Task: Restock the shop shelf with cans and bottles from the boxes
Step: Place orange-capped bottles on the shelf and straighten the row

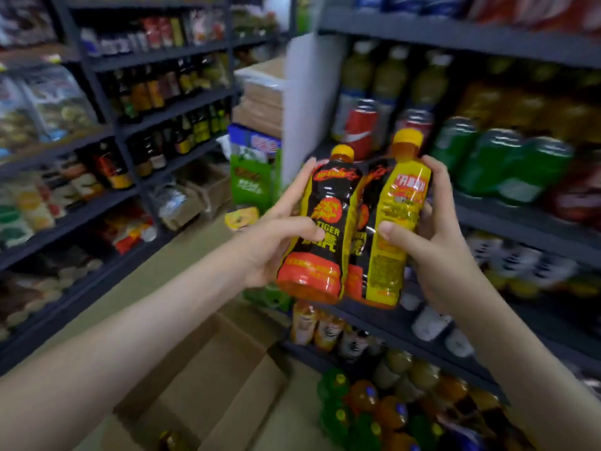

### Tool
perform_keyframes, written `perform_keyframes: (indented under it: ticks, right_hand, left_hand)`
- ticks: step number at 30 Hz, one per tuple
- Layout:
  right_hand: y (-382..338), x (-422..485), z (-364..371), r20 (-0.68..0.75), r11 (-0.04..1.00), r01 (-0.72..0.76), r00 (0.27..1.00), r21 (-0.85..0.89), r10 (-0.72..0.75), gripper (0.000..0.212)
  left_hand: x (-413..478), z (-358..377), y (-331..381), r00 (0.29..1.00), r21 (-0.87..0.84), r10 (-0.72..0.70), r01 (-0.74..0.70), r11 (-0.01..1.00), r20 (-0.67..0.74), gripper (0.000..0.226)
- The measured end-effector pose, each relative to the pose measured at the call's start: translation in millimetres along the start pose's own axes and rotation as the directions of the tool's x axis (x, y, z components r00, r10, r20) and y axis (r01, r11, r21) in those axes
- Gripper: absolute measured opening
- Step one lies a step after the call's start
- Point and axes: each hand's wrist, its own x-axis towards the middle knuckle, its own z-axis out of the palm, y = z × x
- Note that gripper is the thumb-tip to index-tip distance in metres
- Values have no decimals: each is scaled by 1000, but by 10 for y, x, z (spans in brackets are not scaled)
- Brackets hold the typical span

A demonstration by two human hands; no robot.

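While the two bottles are held near upright and touching side by side in front of the dark metal shelf [520, 219], the left hand [276, 236] curls fingers and thumb round the waisted black-and-orange bottle [325, 222]. The right hand [435, 255] grips the yellow-labelled bottle [396, 216] likewise. Both wear glossy, crinkled plastic sleeves and round yellow caps. Smooth green cans [507, 164] stand behind, and an open cardboard box [221, 362] lies below.

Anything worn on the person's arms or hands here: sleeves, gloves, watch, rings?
Nothing shows. The left hand and right hand are ungloved, with no ring visible. The left forearm and right forearm are bare to the frame's edge: no sleeve, watch or bracelet.
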Motion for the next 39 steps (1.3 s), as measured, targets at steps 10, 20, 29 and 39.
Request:
perform_keyframes:
  ticks: [10,20,29,39]
  right_hand:
    - [-1098,-1151,-1414,-303,989,95,945,-113,-125,101]
    - [-1688,-896,-2318,-526,894,265,734,-360,-429,105]
    - [-1822,295,-2998,-519,774,212,634,-596,-574,103]
    - [-1823,908,-3597,-568,831,18,722,-555,-395,97]
  left_hand:
    - [102,1980,-19,970,34,121,-132,991,212,88]
    - [826,2526,644,879,-6,363,-380,925,308,91]
    - [1765,2683,1392,732,-32,577,-609,793,362,94]
    - [2336,2933,1619,640,-150,683,-682,716,351,93]
